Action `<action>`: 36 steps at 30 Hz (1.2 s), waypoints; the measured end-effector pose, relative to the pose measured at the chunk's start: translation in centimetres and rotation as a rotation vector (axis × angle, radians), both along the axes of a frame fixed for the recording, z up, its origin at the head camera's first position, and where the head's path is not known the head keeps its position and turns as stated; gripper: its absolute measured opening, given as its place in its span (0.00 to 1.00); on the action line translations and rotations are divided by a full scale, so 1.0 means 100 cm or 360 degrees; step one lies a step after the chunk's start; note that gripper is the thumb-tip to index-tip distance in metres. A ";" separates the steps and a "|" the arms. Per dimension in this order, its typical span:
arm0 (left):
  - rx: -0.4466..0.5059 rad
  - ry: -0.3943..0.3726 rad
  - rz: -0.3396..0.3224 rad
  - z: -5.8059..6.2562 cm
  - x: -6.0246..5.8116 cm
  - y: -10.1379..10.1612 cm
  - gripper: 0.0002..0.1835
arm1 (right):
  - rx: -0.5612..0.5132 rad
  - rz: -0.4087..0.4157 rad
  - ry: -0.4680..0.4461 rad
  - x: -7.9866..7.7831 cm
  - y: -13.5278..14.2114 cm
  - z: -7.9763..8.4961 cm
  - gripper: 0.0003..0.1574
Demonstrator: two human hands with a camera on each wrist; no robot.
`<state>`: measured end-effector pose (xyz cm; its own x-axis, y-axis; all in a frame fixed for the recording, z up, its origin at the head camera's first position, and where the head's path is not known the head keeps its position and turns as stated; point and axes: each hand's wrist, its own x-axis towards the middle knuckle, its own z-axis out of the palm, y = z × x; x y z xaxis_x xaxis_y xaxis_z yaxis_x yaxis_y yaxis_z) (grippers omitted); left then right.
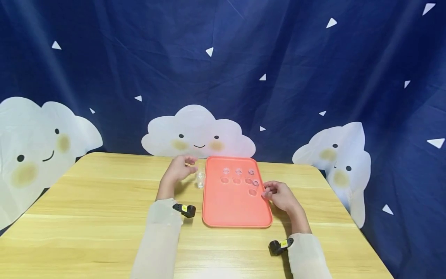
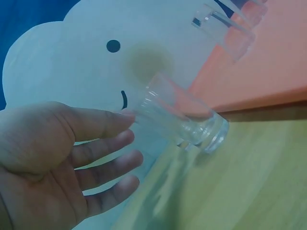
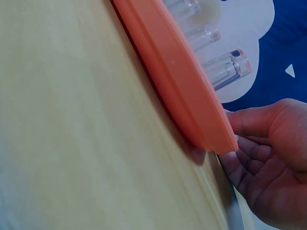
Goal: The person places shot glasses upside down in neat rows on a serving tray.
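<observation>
Spreading its fingers, a person's left hand (image 1: 179, 169) is flanking a clear glass (image 1: 200, 180) just to its right; the right hand (image 1: 281, 197) is pinching the coral tray (image 1: 230, 209), seemingly steadying four glasses (image 1: 238, 171) to its left.

Desk (image 1: 104, 217): yellow wood grain, rounded far corners
Tray (image 1: 233, 211): orange-pink, lying toward one o'clock from the desk's middle
Glass (image 1: 200, 181): clear, upright, just beside the tray's ten o'clock edge
</observation>
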<state>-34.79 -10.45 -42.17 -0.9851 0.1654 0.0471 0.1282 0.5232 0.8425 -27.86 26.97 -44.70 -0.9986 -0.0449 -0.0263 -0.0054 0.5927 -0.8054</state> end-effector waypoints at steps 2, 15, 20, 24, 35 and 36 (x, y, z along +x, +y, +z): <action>-0.0051 0.0007 -0.0006 -0.001 0.001 0.001 0.22 | -0.0010 -0.0008 -0.0004 0.000 0.000 0.000 0.18; -0.0129 0.0051 -0.0030 -0.009 -0.003 0.008 0.22 | 0.0008 -0.0015 -0.0004 -0.002 0.000 0.000 0.19; -0.0087 0.0038 -0.0011 -0.015 -0.006 0.009 0.21 | 0.0003 -0.0014 -0.0001 -0.003 0.000 -0.001 0.19; -0.0051 0.0035 -0.0008 -0.020 -0.007 0.010 0.20 | -0.0013 -0.0013 -0.0004 -0.003 0.000 -0.001 0.19; -0.0008 0.0011 0.0016 -0.030 -0.010 0.009 0.16 | -0.0035 -0.0032 -0.0015 -0.001 -0.001 -0.001 0.20; 0.0002 0.0004 0.0021 -0.030 -0.011 0.010 0.16 | -0.0026 -0.0028 -0.0013 -0.001 -0.001 -0.001 0.20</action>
